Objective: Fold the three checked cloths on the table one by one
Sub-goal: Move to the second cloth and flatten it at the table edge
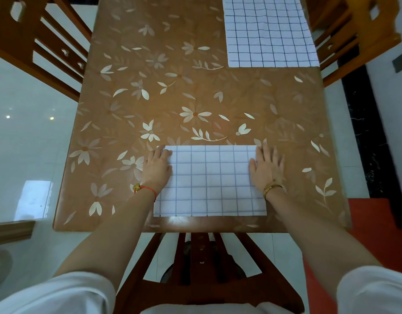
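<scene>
1. No brand, label or writing can be read.
2. The left hand (157, 165) lies flat, fingers straight, on the left end of the folded checked cloth (210, 181) at the table's (132, 87) near edge.
3. The right hand (266, 167) presses its right end likewise.
4. Another checked cloth (269, 32) lies at the far right corner.

The near checked cloth (210, 180), white with thin dark lines, lies flat as a neat rectangle at the middle of the table's (127, 98) near edge. The far checked cloth (270, 30) lies flat at the far right corner.
</scene>
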Demonstrator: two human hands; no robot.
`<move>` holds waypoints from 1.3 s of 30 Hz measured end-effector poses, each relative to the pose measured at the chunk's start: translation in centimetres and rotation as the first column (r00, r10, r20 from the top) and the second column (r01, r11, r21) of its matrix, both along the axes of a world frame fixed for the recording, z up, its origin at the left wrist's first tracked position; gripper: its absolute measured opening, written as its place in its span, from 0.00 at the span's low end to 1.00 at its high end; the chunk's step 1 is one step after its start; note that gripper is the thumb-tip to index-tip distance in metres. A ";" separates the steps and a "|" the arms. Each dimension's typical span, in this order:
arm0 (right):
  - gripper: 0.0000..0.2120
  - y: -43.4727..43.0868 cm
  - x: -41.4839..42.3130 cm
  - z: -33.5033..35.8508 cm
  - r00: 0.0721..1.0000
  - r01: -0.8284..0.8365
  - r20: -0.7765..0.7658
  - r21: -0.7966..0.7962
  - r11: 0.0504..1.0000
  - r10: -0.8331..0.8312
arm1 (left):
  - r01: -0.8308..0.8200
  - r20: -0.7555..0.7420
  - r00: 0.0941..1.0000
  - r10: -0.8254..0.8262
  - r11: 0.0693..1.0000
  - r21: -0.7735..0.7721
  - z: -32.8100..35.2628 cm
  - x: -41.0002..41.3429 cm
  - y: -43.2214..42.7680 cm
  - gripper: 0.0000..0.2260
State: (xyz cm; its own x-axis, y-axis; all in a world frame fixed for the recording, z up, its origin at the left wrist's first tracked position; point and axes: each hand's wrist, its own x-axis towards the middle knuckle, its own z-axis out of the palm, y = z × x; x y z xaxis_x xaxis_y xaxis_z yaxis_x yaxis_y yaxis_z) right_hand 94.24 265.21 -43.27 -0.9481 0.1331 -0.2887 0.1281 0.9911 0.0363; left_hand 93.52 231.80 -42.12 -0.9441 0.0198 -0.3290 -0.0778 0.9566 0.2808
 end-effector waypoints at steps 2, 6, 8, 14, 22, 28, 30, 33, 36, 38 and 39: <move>0.26 0.6 -0.1 0.1 0.999 0.037 0.009 -0.022 0.999 -0.037 | 0.015 0.023 1.000 -0.015 1.000 -0.004 0.2 0.0 0.0 0.22; 0.26 -0.5 -0.2 1.5 0.996 0.023 -0.086 -0.044 0.999 -0.026 | -0.034 0.038 0.999 0.031 0.997 0.075 0.4 0.7 0.0 0.25; 0.23 -2.0 -0.3 2.6 0.987 -0.078 -0.148 -0.054 0.996 0.069 | -0.152 -0.024 0.987 0.157 0.979 0.134 0.4 1.8 0.0 0.24; 0.14 -7.3 0.9 2.6 0.926 -0.378 -0.178 -0.402 0.834 0.334 | -0.616 0.081 0.778 0.623 0.729 0.299 0.7 6.4 0.2 0.17; 0.18 -9.6 2.8 1.9 0.924 -0.341 0.050 -0.343 0.875 0.379 | -0.683 0.234 0.728 0.644 0.710 0.170 2.0 8.2 0.5 0.18; 0.20 -9.7 2.9 2.0 0.925 -0.309 0.110 -0.342 0.887 0.364 | -0.751 0.392 0.656 0.644 0.606 0.262 2.5 7.6 0.5 0.11; 0.21 -9.8 2.9 2.1 0.925 -0.296 0.126 -0.349 0.889 0.358 | -0.772 0.414 0.635 0.653 0.553 0.312 2.8 7.5 0.6 0.13; 0.22 -9.7 2.9 2.0 0.929 -0.274 0.137 -0.371 0.887 0.344 | -0.779 0.412 0.625 0.663 0.499 0.379 3.2 7.3 0.6 0.10; 0.22 -9.7 2.9 2.0 0.927 -0.249 0.167 -0.400 0.882 0.337 | -0.776 0.420 0.617 0.665 0.427 0.465 3.9 7.0 0.4 0.08; 0.23 -9.8 2.8 2.2 0.924 -0.233 0.188 -0.414 0.880 0.334 | -0.740 0.408 0.645 0.646 0.394 0.546 5.0 6.8 0.7 0.18; 0.23 -9.8 2.8 2.3 0.923 -0.225 0.198 -0.419 0.880 0.331 | -0.708 0.393 0.674 0.625 0.393 0.587 5.4 6.8 0.7 0.20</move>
State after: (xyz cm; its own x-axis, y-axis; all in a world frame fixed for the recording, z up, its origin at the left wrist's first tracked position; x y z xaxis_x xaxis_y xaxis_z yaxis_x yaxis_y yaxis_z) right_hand 97.08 255.45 -40.97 -0.8144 -0.2951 -0.4997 -0.1161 0.9265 -0.3580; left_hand 100.37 232.50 -36.74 -0.7202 -0.3608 -0.5926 -0.6697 0.1382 0.7297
